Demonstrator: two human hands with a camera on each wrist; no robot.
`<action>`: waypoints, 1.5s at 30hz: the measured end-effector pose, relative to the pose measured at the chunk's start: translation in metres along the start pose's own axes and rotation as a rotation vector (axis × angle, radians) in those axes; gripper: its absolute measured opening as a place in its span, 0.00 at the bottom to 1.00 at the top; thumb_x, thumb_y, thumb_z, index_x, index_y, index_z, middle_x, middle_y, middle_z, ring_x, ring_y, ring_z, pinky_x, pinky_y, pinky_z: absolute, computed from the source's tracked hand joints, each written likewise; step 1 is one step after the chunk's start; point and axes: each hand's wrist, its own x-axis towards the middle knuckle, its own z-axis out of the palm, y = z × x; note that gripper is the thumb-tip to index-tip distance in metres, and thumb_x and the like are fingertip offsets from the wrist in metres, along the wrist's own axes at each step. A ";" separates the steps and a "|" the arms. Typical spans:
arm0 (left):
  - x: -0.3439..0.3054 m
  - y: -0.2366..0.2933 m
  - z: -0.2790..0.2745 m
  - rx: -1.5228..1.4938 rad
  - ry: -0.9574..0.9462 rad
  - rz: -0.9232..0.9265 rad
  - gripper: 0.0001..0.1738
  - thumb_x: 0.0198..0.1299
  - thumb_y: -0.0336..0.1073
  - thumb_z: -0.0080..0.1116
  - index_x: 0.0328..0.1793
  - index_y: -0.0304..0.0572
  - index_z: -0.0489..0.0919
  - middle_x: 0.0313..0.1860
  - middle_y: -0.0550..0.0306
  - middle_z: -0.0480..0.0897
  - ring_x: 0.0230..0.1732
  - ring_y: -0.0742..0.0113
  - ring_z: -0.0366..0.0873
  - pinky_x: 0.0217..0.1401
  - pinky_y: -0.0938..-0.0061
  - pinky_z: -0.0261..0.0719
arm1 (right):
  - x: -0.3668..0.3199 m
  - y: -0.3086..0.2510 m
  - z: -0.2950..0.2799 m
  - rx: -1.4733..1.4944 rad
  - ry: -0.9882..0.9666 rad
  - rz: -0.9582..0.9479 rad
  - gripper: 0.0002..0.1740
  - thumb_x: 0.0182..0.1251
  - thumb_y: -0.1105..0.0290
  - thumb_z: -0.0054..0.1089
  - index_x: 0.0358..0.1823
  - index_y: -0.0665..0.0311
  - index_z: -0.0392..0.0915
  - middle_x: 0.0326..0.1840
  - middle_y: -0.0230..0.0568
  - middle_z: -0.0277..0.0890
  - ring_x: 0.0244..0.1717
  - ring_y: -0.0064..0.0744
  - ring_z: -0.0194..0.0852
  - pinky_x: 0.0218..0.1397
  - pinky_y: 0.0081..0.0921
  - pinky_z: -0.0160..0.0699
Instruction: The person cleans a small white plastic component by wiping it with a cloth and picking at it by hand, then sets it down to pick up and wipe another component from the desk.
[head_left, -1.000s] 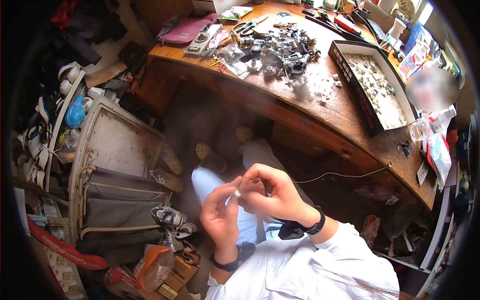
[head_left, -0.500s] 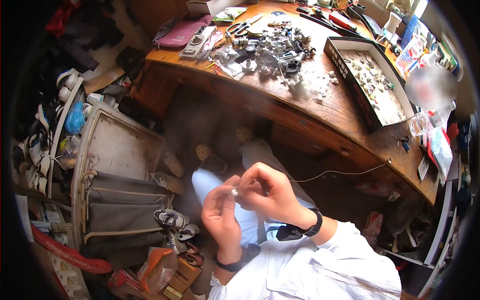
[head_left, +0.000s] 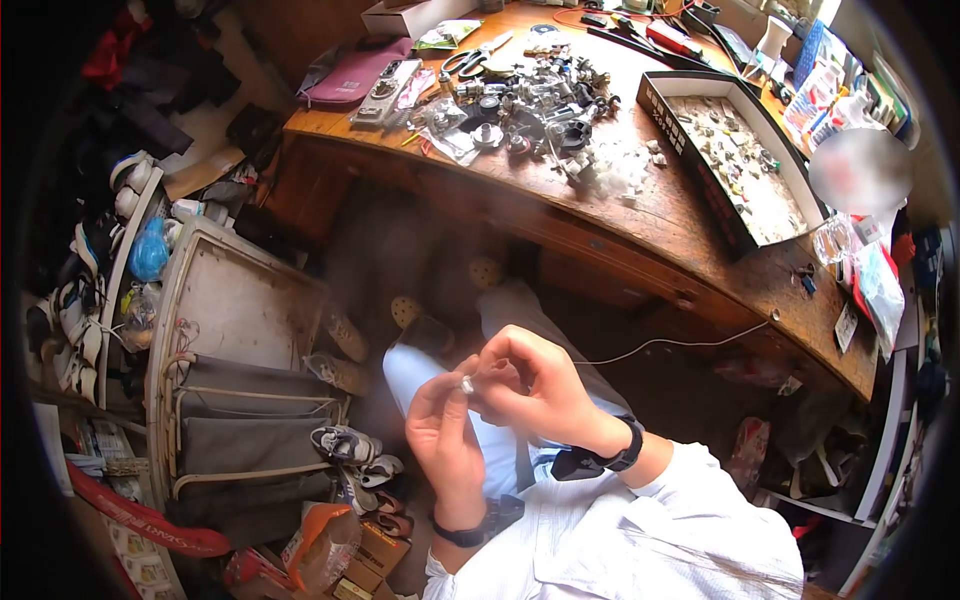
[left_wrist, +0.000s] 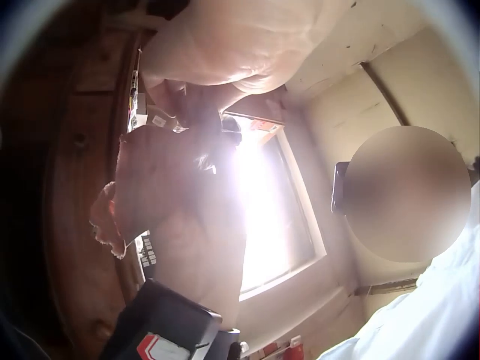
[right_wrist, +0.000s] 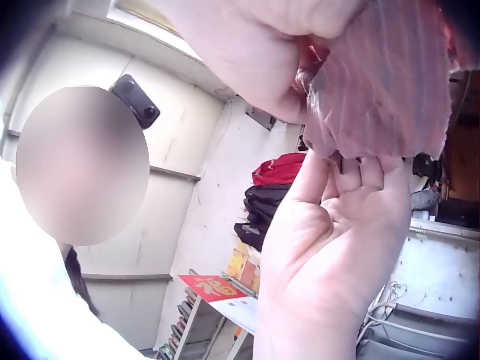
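Over the lap, both hands meet fingertip to fingertip. Between thumb and fingers, the left hand (head_left: 445, 437) pinches a small whitish piece (head_left: 467, 384), too small to make out its kind. The right hand (head_left: 545, 392) has its fingers curled around a crumpled scrap of thin reddish-brown striped material (right_wrist: 382, 86). In the right wrist view this scrap hangs from the right hand and hides the tips of the left fingers. Glare washes out the left wrist view, where a ragged edge of the scrap (left_wrist: 109, 225) shows.
Ahead stands a wooden desk (head_left: 700, 262) with a pile of small metal and black parts (head_left: 545, 105) and a heap of white bits (head_left: 615, 170). A black-sided box (head_left: 690, 165) holds many small pieces. Shoes (head_left: 345, 442) and a folded chair (head_left: 240, 430) are at the left.
The head view has shifted a little, so the desk sits slightly further left and up. Both hands keep nearly the same pose, with the whitish piece still in the left fingertips.
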 end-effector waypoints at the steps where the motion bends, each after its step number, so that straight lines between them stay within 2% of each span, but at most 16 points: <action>1: 0.000 0.001 0.001 0.035 -0.005 0.023 0.09 0.71 0.26 0.57 0.55 0.33 0.80 0.53 0.45 0.86 0.54 0.64 0.83 0.63 0.71 0.77 | 0.000 0.000 0.000 -0.093 0.031 -0.082 0.09 0.56 0.79 0.65 0.39 0.67 0.77 0.35 0.39 0.78 0.35 0.27 0.78 0.37 0.24 0.77; 4: 0.000 0.010 0.002 0.178 -0.020 0.051 0.09 0.70 0.26 0.59 0.52 0.30 0.83 0.50 0.46 0.87 0.52 0.66 0.83 0.60 0.74 0.77 | -0.001 0.001 -0.002 -0.199 0.052 -0.156 0.10 0.54 0.80 0.67 0.38 0.66 0.77 0.33 0.40 0.75 0.34 0.33 0.77 0.36 0.27 0.75; 8: 0.003 0.021 0.003 0.402 -0.040 0.089 0.09 0.68 0.24 0.60 0.51 0.31 0.85 0.49 0.50 0.87 0.49 0.69 0.82 0.54 0.77 0.78 | 0.001 0.001 -0.003 -0.250 0.062 -0.245 0.11 0.53 0.80 0.68 0.38 0.67 0.77 0.32 0.41 0.74 0.33 0.35 0.77 0.34 0.27 0.75; 11: 0.006 0.022 -0.001 0.642 -0.087 0.161 0.10 0.66 0.24 0.61 0.52 0.34 0.86 0.45 0.52 0.87 0.47 0.68 0.82 0.51 0.76 0.77 | 0.002 0.000 -0.004 -0.245 0.032 -0.263 0.12 0.53 0.81 0.69 0.38 0.67 0.77 0.32 0.41 0.74 0.32 0.35 0.77 0.34 0.27 0.76; 13: 0.007 0.024 0.001 0.850 -0.148 0.312 0.13 0.63 0.23 0.61 0.54 0.36 0.86 0.43 0.51 0.86 0.46 0.63 0.82 0.50 0.74 0.78 | 0.003 0.000 -0.006 -0.241 0.000 -0.268 0.12 0.53 0.82 0.68 0.39 0.67 0.77 0.33 0.41 0.74 0.32 0.35 0.78 0.34 0.26 0.77; 20: 0.003 0.030 0.010 0.999 -0.186 0.305 0.16 0.62 0.22 0.60 0.57 0.37 0.85 0.44 0.49 0.83 0.43 0.56 0.81 0.49 0.67 0.78 | 0.000 0.004 -0.007 -0.250 -0.007 -0.234 0.12 0.54 0.83 0.68 0.39 0.69 0.77 0.34 0.42 0.76 0.31 0.34 0.79 0.33 0.26 0.78; 23: 0.006 0.027 0.009 1.153 -0.218 0.411 0.18 0.65 0.20 0.55 0.60 0.37 0.83 0.43 0.51 0.80 0.42 0.59 0.78 0.46 0.70 0.76 | 0.000 0.004 -0.006 -0.262 -0.012 -0.245 0.11 0.54 0.84 0.67 0.39 0.69 0.77 0.35 0.42 0.77 0.32 0.33 0.80 0.33 0.25 0.79; 25: 0.009 0.027 0.009 1.248 -0.280 0.512 0.21 0.62 0.19 0.55 0.62 0.36 0.82 0.43 0.49 0.80 0.43 0.54 0.77 0.47 0.66 0.76 | -0.001 0.007 -0.006 -0.242 -0.018 -0.242 0.11 0.55 0.85 0.67 0.40 0.69 0.78 0.35 0.42 0.77 0.32 0.33 0.81 0.34 0.25 0.81; 29: 0.010 0.032 0.013 1.350 -0.346 0.541 0.23 0.59 0.19 0.56 0.62 0.33 0.80 0.44 0.47 0.80 0.46 0.49 0.77 0.48 0.61 0.76 | -0.001 0.007 -0.006 -0.257 -0.017 -0.250 0.12 0.55 0.84 0.67 0.41 0.69 0.78 0.35 0.42 0.77 0.32 0.34 0.81 0.35 0.25 0.82; 31: 0.009 0.034 0.014 1.409 -0.372 0.464 0.22 0.59 0.19 0.55 0.62 0.32 0.80 0.45 0.46 0.81 0.46 0.48 0.77 0.48 0.60 0.76 | -0.002 0.015 -0.005 -0.282 0.028 -0.259 0.12 0.55 0.84 0.66 0.41 0.69 0.78 0.35 0.42 0.77 0.32 0.34 0.81 0.35 0.26 0.81; 34: 0.010 0.020 0.002 1.250 -0.399 0.435 0.21 0.62 0.21 0.54 0.63 0.31 0.79 0.43 0.43 0.80 0.45 0.47 0.77 0.47 0.61 0.76 | 0.002 0.003 -0.011 -0.275 0.129 -0.238 0.11 0.56 0.85 0.63 0.40 0.69 0.77 0.34 0.42 0.74 0.33 0.32 0.80 0.36 0.24 0.79; 36: 0.006 0.019 0.005 1.093 -0.214 0.289 0.19 0.65 0.23 0.54 0.63 0.31 0.78 0.40 0.45 0.80 0.41 0.51 0.78 0.45 0.65 0.76 | 0.004 -0.001 -0.013 -0.070 0.100 -0.190 0.11 0.57 0.82 0.63 0.41 0.68 0.76 0.37 0.45 0.72 0.33 0.36 0.79 0.36 0.27 0.79; 37: 0.006 0.016 -0.001 0.987 -0.153 0.230 0.19 0.71 0.24 0.50 0.67 0.32 0.77 0.39 0.57 0.78 0.39 0.71 0.75 0.45 0.76 0.75 | 0.005 -0.006 -0.017 -0.151 0.026 -0.215 0.11 0.58 0.81 0.63 0.42 0.67 0.76 0.38 0.45 0.72 0.33 0.37 0.80 0.37 0.28 0.80; 38: 0.006 0.013 -0.001 0.785 -0.118 0.174 0.23 0.72 0.24 0.49 0.73 0.34 0.71 0.39 0.61 0.77 0.41 0.75 0.74 0.47 0.79 0.73 | 0.006 -0.011 -0.021 -0.231 -0.052 -0.234 0.12 0.58 0.80 0.63 0.44 0.66 0.76 0.38 0.45 0.71 0.34 0.39 0.80 0.37 0.29 0.81; 40: 0.008 0.015 0.005 0.729 -0.106 0.204 0.26 0.69 0.24 0.52 0.74 0.33 0.69 0.35 0.57 0.79 0.38 0.70 0.77 0.49 0.72 0.77 | 0.005 -0.015 -0.021 -0.276 -0.191 -0.221 0.14 0.60 0.80 0.65 0.48 0.64 0.78 0.39 0.41 0.72 0.36 0.36 0.84 0.36 0.28 0.83; 45: 0.009 0.013 0.013 0.765 -0.145 0.199 0.26 0.70 0.25 0.52 0.74 0.34 0.69 0.36 0.56 0.80 0.41 0.69 0.79 0.51 0.72 0.77 | 0.004 -0.007 -0.023 -0.286 -0.223 -0.262 0.16 0.61 0.79 0.66 0.50 0.62 0.79 0.39 0.39 0.74 0.36 0.38 0.84 0.39 0.29 0.84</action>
